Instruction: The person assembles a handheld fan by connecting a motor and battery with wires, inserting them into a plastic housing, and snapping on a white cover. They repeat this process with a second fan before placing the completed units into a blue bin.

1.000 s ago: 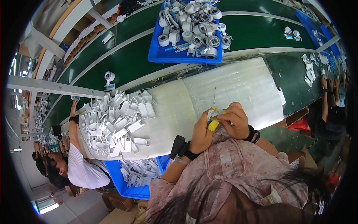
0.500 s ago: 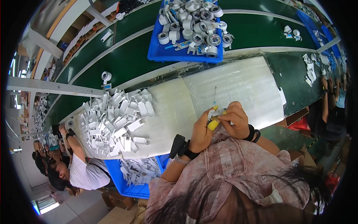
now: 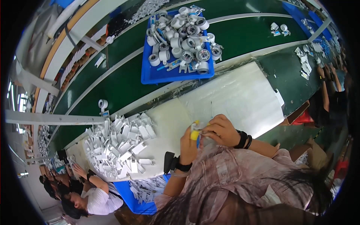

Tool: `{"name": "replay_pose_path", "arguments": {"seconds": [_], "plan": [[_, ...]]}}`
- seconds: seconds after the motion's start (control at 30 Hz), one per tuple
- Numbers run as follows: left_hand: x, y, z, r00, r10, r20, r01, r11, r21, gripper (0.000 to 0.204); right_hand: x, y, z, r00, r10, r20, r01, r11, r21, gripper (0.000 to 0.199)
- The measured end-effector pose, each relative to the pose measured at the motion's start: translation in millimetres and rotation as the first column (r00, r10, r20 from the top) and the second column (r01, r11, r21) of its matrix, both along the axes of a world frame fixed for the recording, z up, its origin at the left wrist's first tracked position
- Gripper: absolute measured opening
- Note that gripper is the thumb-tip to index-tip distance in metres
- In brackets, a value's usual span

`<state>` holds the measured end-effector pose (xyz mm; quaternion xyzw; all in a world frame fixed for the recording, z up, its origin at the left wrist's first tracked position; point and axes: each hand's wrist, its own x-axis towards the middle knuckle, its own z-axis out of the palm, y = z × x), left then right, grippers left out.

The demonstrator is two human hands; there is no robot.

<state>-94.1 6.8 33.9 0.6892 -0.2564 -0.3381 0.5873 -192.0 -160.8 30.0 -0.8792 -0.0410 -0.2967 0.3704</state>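
My left hand [image 3: 186,147] is closed around a small yellow piece [image 3: 194,135], with a bit of blue just below it. Close against it, my right hand [image 3: 222,131] has its fingers pinched together at the piece's right side; what they grip is hidden. A thin, dark straight shaft [image 3: 211,108] stands out beyond my right fingers; I cannot tell whether it is held or lies on the sheet. Both hands are near my chest, over the near edge of the pale work sheet [image 3: 243,97].
Left of my hands lies a heap of white plastic brackets [image 3: 123,146], above a blue bin [image 3: 127,198] of similar parts. Ahead, a blue tray [image 3: 176,79] holds several white round housings on the green conveyor [image 3: 240,35]. A co-worker in a white shirt [image 3: 101,200] is at the left.
The view has tilted, shifting the bench downward on the left. My hands stay together, the yellow piece turned slightly between them. The co-worker's hand at left is now spread above the bench.
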Motion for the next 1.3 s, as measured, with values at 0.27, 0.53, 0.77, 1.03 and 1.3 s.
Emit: {"name": "replay_pose_path", "arguments": {"seconds": [0.27, 0.53, 0.77, 1.03, 1.3], "plan": [[159.9, 36.2, -28.5, 0.867, 0.491, -0.079, -0.494, 0.869, -0.017, 0.029, 33.9, -102.5, -55.5, 0.938, -0.273, -0.212, 0.333, 0.881, 0.336, 0.038], [324.7, 44.1, -116.0, 0.692, 0.718, 0.069, -0.721, 0.693, 0.013, 0.033, 118.4, -234.9, -104.2, 0.778, -0.586, -0.227, 0.587, 0.807, -0.071, 0.067], [332.7, 58.9, -152.3, 0.449, 0.328, 0.831, -0.798, 0.567, 0.207, 0.064, 172.0, -278.3, -114.9, 0.703, -0.535, -0.468, 0.448, 0.845, -0.294, 0.075], [181.9, 32.1, -127.8, 0.736, 0.127, 0.665, -0.321, 0.93, 0.179, 0.041, 72.4, -231.4, -78.9, 0.722, -0.36, -0.591, 0.474, 0.88, 0.043, 0.068], [53.4, -31.4, -104.3, 0.964, -0.168, 0.205, 0.142, 0.981, 0.135, 0.034, -43.4, -159.6, -82.4, 0.632, -0.231, -0.74, 0.553, 0.804, 0.221, 0.059]]}}
